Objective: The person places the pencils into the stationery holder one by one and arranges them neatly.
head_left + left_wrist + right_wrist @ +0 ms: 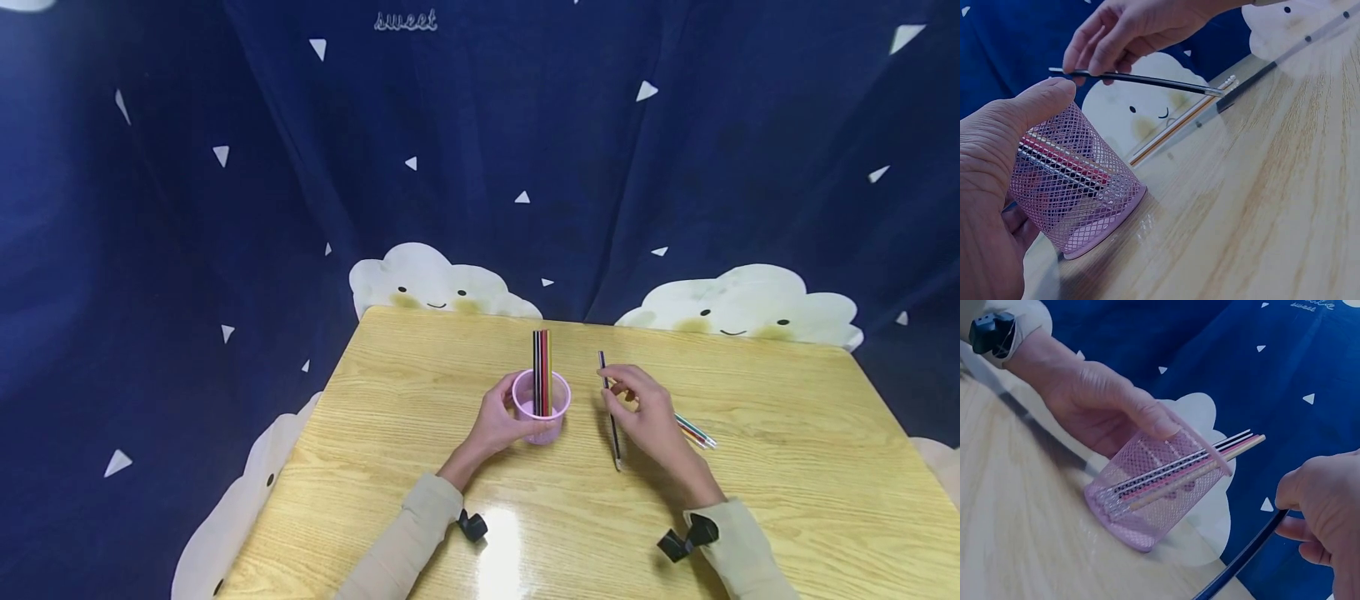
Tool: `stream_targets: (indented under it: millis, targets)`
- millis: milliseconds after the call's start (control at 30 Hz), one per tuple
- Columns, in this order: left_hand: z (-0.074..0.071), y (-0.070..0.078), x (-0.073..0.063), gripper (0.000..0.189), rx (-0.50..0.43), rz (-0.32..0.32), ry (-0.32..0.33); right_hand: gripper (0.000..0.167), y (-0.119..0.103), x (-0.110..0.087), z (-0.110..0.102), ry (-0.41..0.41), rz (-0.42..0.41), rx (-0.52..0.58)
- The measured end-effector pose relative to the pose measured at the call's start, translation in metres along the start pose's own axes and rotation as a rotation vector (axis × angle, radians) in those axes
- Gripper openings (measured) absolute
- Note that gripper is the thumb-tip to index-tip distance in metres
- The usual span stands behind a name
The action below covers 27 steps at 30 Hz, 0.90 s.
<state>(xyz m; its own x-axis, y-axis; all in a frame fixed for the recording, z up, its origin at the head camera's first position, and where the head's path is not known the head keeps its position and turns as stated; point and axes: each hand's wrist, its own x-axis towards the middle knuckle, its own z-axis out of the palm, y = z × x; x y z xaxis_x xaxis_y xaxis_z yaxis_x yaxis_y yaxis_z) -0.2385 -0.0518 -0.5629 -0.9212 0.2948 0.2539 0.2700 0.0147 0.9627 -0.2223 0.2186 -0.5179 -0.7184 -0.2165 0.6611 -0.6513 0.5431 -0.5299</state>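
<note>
My left hand point(501, 417) grips a pink mesh pen cup point(1085, 187) that stands on the table, thumb across the near side by the rim. Several pencils point(542, 371), black, red and yellow among them, lean together inside it and stick out above the rim. To the right of the cup, my right hand point(647, 412) pinches one dark pencil point(612, 425) between thumb and fingers near its upper end. In the left wrist view this pencil slants, its pale end pointing down toward the table. The right wrist view shows only part of the dark pencil.
A few more pencils point(696, 431), green, red and orange with white ends, lie on the wooden table point(787, 450) beyond the right wrist. Behind the table's far edge hangs a dark blue curtain point(480, 150) with clouds and triangles.
</note>
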Motion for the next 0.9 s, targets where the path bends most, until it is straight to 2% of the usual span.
stream_targets:
  millis: [167,500,767,900]
  targets:
    - [-0.001,-0.001,0.000,0.088,-0.012,0.002,0.005,0.040,-0.005,0.008,-0.002,0.038,0.008,0.039]
    - [-0.001,-0.002,-0.001,0.085,0.032,0.028,0.006,0.044,-0.021,0.023,-0.004,0.109,0.004,0.075]
    - [0.000,-0.002,0.000,0.086,0.018,0.032,0.013,0.054,-0.044,0.046,-0.004,0.233,0.003,0.197]
    - [0.000,-0.002,0.001,0.087,0.001,0.031,0.008,0.049,-0.063,0.060,-0.003,0.280,-0.046,0.226]
